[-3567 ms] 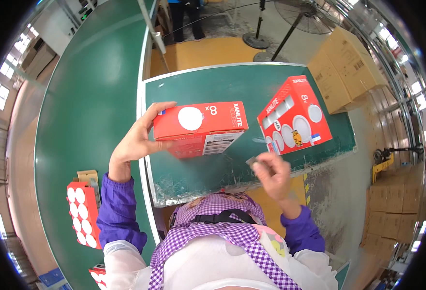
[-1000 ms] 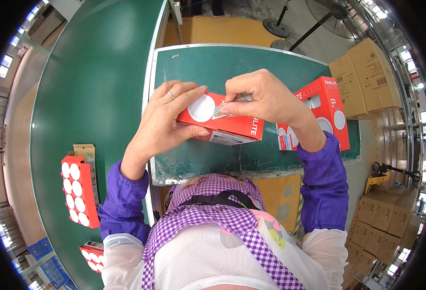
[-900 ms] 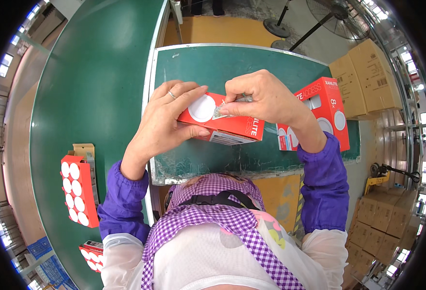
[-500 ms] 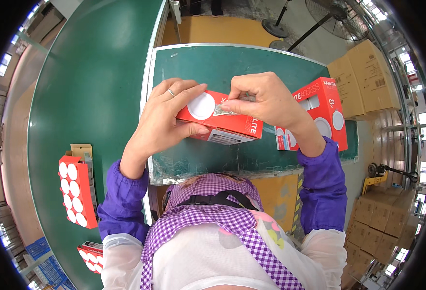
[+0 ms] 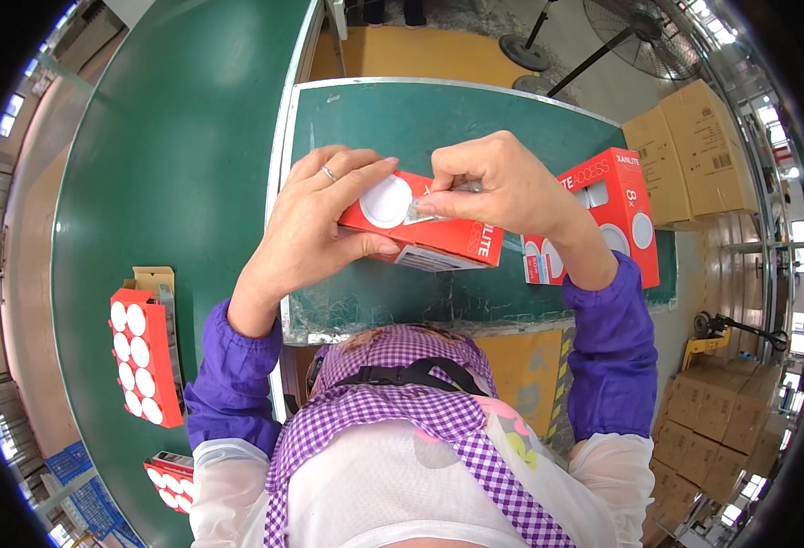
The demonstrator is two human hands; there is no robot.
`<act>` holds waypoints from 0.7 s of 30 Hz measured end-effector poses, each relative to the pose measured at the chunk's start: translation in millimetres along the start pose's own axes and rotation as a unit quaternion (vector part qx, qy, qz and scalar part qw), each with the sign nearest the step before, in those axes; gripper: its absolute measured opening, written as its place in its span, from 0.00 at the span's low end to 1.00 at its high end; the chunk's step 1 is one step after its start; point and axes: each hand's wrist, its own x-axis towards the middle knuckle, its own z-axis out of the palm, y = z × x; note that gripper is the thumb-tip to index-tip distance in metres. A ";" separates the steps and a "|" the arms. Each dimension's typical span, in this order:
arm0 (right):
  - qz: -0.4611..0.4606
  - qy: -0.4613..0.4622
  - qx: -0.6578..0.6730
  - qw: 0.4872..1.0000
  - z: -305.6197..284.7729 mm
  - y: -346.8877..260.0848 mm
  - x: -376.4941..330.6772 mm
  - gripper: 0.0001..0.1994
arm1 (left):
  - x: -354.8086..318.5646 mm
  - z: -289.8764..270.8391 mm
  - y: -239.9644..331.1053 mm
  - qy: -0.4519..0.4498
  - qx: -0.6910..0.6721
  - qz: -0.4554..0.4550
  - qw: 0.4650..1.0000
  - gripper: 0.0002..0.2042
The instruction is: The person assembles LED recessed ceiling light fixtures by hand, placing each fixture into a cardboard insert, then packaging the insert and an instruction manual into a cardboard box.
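A red carton (image 5: 464,239) with a white circle on its top lies tilted over the green table in front of me. My left hand (image 5: 315,215) is wrapped round its left end, with the thumb on the near side and the fingers over the top. On the carton's top face, just right of the circle, my right hand (image 5: 511,187) pinches a crinkled piece of clear film (image 5: 413,216). Part of the film is hidden by the fingers, and I cannot tell whether it is stuck to the carton.
Another red carton (image 5: 641,187) stands at the table's right. On the long green surface (image 5: 173,173) to the left sit a red carton with white circles (image 5: 139,361) and a similar one (image 5: 170,484) nearer me. Brown boxes (image 5: 694,151) and a fan (image 5: 644,32) stand beyond.
Both hands keep their holds. My right fingertips sit slightly closer to the white circle, and a little less of the film shows. The whole view has shifted slightly.
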 end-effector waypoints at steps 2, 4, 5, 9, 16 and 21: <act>0.021 -0.033 0.075 0.996 1.4 -7.9 0.3 0.10 | 1.8 -0.2 -1.2 0.011 0.009 0.009 1.000 0.38; -0.064 -0.062 0.111 0.990 10.9 -18.7 -0.4 0.12 | 4.8 0.1 -4.0 0.012 0.006 0.011 1.000 0.38; -0.082 0.055 0.103 0.990 9.2 -17.9 0.7 0.11 | 5.6 0.4 -5.2 0.013 0.005 0.012 1.000 0.38; 0.005 0.062 0.001 0.998 2.0 1.4 -3.9 0.08 | 4.4 -1.2 -2.4 -0.011 -0.012 0.001 1.000 0.38; -0.023 0.087 -0.066 0.994 5.4 4.7 0.4 0.10 | 3.8 -1.1 -4.5 0.002 -0.005 0.003 1.000 0.38; -0.017 0.053 -0.065 0.996 1.8 3.9 4.3 0.10 | 3.7 -0.1 -8.6 0.001 -0.008 0.004 1.000 0.38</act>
